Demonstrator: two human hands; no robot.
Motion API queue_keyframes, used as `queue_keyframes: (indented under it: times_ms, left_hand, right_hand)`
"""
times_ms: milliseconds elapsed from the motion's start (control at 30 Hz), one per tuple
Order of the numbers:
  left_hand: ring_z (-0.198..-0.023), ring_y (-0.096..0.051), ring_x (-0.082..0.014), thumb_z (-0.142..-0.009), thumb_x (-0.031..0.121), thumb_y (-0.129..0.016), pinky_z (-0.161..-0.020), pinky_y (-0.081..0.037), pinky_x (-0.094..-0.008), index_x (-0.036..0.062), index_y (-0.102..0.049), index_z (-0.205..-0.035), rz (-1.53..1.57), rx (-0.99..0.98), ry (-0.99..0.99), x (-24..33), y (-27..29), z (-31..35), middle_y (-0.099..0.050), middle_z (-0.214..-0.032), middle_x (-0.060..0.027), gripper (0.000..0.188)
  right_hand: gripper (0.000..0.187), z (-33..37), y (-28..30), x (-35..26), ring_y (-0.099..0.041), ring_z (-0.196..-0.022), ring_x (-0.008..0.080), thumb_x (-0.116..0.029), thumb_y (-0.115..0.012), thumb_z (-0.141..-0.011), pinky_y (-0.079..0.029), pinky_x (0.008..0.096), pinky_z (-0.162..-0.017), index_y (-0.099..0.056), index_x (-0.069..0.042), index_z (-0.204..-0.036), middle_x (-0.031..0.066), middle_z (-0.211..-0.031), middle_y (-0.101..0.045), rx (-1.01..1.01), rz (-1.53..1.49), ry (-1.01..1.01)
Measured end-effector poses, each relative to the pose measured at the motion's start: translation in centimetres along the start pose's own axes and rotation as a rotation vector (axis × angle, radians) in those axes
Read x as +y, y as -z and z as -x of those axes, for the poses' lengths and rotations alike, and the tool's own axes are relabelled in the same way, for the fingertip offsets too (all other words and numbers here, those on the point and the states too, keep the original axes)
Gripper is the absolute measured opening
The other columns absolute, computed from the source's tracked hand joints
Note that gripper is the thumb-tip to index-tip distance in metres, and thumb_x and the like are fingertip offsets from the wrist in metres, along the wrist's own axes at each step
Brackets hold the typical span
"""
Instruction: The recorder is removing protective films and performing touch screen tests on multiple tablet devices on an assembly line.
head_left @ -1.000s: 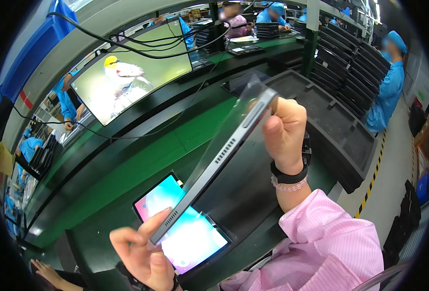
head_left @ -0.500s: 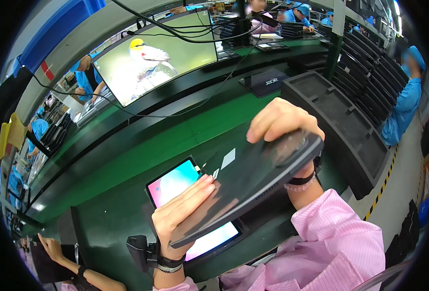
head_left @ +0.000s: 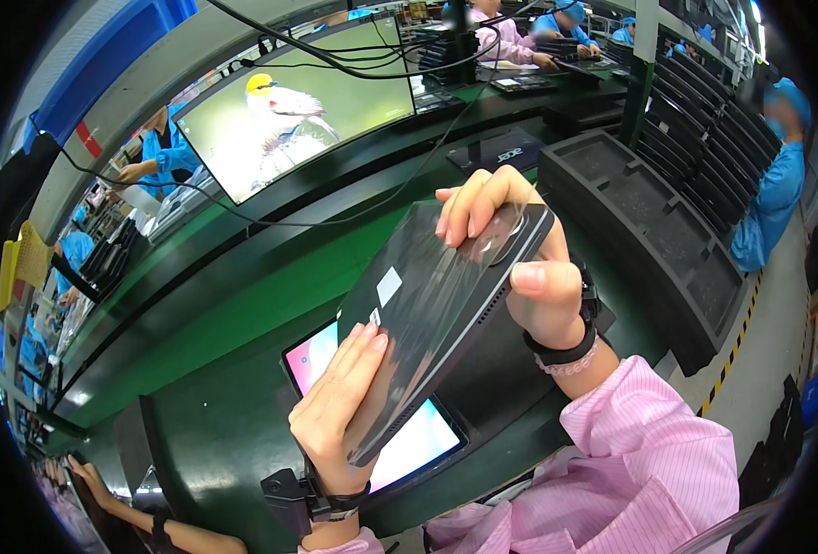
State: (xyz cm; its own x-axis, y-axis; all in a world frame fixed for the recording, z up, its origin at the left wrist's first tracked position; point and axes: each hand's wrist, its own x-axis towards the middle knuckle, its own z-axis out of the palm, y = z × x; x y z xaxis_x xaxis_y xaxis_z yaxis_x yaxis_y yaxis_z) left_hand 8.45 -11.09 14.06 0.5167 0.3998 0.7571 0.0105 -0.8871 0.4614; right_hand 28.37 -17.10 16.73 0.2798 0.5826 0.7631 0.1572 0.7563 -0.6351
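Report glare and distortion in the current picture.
Head view: streaky reflections cross the back of the dark tablet; the lit screen partly hidden behind it glows nearly white in places; fisheye bends the workbench into a curve, and the frame's corners fall to black.

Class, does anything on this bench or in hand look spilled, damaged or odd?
Nothing clearly stands out: no spill shows, and the held tablet and partly hidden lit tablet look undamaged. Streaks on the former's back may be film wrinkles or reflections.

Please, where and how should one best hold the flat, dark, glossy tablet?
Probably by opposite ends, from left and right: the dark glossy tablet slants, one end toward each side, and its flat body looks thin enough to pinch.
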Motion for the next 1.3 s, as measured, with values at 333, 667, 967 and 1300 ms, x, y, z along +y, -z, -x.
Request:
queue_keyframes:
  times_ms: [333, 667, 967, 1300]
  left_hand:
    - [-0.093, -0.063, -0.0289, -0.067, -0.006, -0.071, -0.082, -0.052, -0.0363, 0.0026, -0.065, -0.091, -0.200, 0.135, -0.192, -0.2, -0.5, -0.2, -0.066, -0.092, -0.0156, 0.027]
    - [-0.090, -0.064, -0.0326, -0.065, -0.006, -0.072, -0.082, -0.051, -0.0401, -0.0039, -0.055, -0.093, 0.238, 0.141, -0.091, -1.0, 2.3, 0.5, -0.063, -0.092, -0.0251, 0.032]
    - [-0.097, -0.054, -0.0187, -0.082, 0.006, -0.061, -0.085, -0.043, -0.0329, -0.0021, -0.039, -0.121, 0.804, 0.158, 0.328, -3.1, 3.2, 0.6, -0.054, -0.111, -0.0100, 0.046]
    - [-0.104, -0.053, -0.0192, -0.095, 0.019, -0.041, -0.086, -0.044, -0.0349, -0.0003, -0.041, -0.120, 1.151, 0.008, 0.765, -4.4, 0.6, 0.2, -0.051, -0.118, -0.0084, 0.031]
  right_hand:
    - [0.053, -0.2, 0.2, -0.4, -0.050, -0.077, 0.0227, -0.058, -0.043, -0.063, -0.027, 0.0433, -0.098, -0.045, -0.007, -0.077, 0.0092, -0.075, -0.051, -0.055, 0.013, 0.193]
    - [0.047, 0.3, 1.9, -2.5, -0.054, -0.090, 0.0197, -0.024, -0.066, -0.071, -0.042, 0.0311, -0.082, -0.050, 0.004, -0.105, 0.0135, -0.098, -0.057, -0.326, -0.012, 0.071]
    - [0.015, -0.1, 2.9, -4.4, -0.056, -0.062, 0.0103, -0.003, -0.065, -0.074, -0.044, 0.0221, -0.058, -0.057, 0.006, -0.084, 0.0078, -0.070, -0.060, -0.357, 0.309, -0.156]
    - [0.009, 0.3, -0.2, -3.0, -0.054, -0.066, 0.0034, -0.006, -0.057, -0.085, -0.042, 0.0184, -0.056, -0.056, 0.002, -0.083, 0.0021, -0.073, -0.061, 0.129, -0.020, -0.347]
